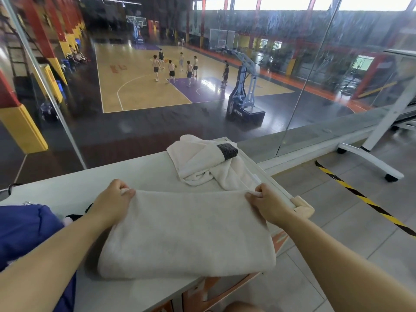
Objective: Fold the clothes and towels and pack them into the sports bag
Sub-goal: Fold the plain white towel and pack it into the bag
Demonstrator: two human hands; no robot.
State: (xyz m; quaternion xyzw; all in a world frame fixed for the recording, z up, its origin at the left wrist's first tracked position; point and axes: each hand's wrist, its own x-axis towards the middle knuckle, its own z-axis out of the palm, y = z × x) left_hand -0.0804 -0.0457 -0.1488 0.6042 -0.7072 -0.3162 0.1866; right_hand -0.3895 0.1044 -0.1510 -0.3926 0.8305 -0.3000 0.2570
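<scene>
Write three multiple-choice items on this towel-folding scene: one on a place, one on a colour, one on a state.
1. Where does the crumpled towel lie?
A. on a chair
B. on the table, beyond the folded towel
C. in a drawer

2. What colour is its patch?
A. red
B. green
C. dark grey

3. What are the left hand and right hand doing?
A. each pinching a far corner of the folded towel
B. lying flat on the table
C. hanging free

Answers: 1 B, it sits on the tabletop behind the folded one; 2 C, the patch is charcoal; 3 A, fingers curl round both corners.
</scene>
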